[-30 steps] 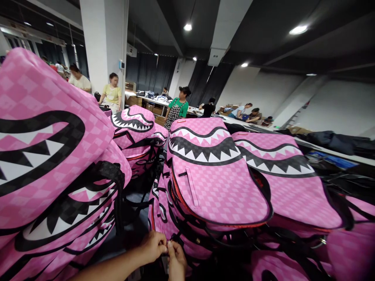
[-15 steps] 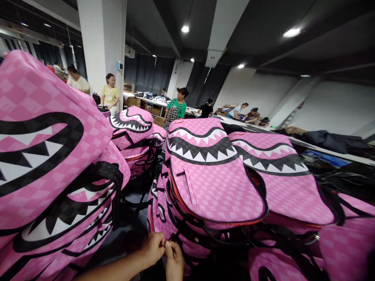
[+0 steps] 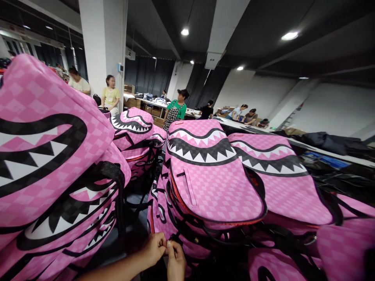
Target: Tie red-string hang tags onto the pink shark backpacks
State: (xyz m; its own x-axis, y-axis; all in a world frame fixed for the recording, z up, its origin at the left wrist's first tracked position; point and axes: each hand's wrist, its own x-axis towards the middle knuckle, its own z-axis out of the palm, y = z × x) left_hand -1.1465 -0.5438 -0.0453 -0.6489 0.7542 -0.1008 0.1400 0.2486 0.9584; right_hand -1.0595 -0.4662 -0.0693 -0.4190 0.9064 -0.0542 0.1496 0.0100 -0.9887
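Observation:
My left hand (image 3: 152, 248) and my right hand (image 3: 176, 261) meet at the bottom centre of the view, fingertips pinched together on something small that I cannot make out. They work at the foot of a stack of pink checkered backpacks (image 3: 211, 183) printed with black-and-white shark mouths. Black straps (image 3: 205, 234) hang from that stack just beside my hands. The lower part of both hands is cut off by the frame edge.
A taller pile of the same pink backpacks (image 3: 49, 164) fills the left side, and another backpack (image 3: 281, 175) lies to the right. Several people (image 3: 175, 107) stand or sit at long tables (image 3: 155, 102) behind. A white pillar (image 3: 102, 47) rises at the back left.
My hands stay pinched together at the same spot, shifting only slightly. The view has drifted a little.

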